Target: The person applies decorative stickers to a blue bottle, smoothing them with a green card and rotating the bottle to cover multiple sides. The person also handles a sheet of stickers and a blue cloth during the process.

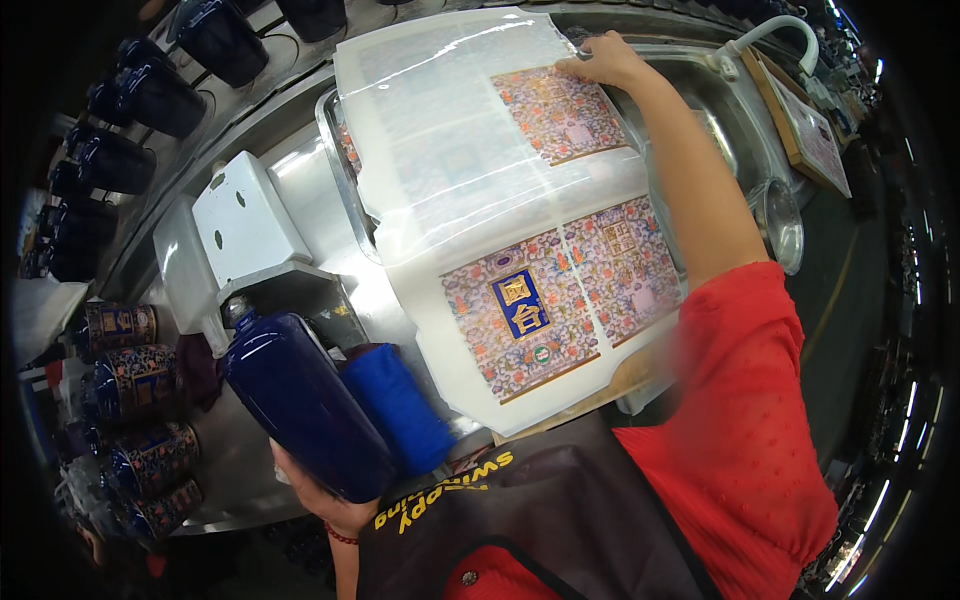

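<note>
My left hand is wrapped round the lower end of a glossy dark blue bottle, which tilts with its neck pointing up and to the left. My right arm reaches far across the work area. There, my right hand pinches the upper corner of a floral decal, on a stack of large translucent white sheets. Nearer to me on the stack lies another floral decal with a blue and gold panel. A blue cloth rests beside the bottle.
A white block-like box stands on the metal counter. Dark blue bottles line the far left, with several decorated bottles below them. Right of the sheets are a sink, a white faucet and a metal bowl.
</note>
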A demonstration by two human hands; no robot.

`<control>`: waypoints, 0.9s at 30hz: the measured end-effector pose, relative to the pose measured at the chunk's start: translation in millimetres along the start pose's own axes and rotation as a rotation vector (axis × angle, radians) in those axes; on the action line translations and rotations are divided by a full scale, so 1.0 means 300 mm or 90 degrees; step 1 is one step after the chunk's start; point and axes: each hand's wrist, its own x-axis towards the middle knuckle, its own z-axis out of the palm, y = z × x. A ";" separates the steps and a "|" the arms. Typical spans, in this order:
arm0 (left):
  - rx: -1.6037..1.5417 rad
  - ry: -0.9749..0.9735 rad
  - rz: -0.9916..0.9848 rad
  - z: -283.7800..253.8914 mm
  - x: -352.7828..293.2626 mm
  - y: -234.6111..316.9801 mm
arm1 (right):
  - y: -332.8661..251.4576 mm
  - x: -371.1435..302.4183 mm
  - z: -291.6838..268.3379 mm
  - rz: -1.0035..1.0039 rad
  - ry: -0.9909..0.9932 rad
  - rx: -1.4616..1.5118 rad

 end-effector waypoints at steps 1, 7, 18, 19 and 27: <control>-0.012 -0.005 -0.002 -0.002 -0.002 -0.005 | 0.009 0.028 0.004 0.005 -0.033 0.021; 0.033 -0.036 0.024 -0.031 -0.014 -0.036 | 0.048 0.105 0.026 -0.032 -0.102 0.072; -0.008 -0.039 0.008 -0.023 0.006 -0.033 | 0.177 0.123 0.130 -0.145 0.231 -0.039; -0.009 -0.037 0.009 -0.021 0.008 -0.031 | 0.182 0.115 0.137 -0.181 0.244 -0.022; 0.006 -0.029 0.025 -0.015 0.017 -0.024 | 0.151 -0.016 0.029 -0.197 0.245 0.147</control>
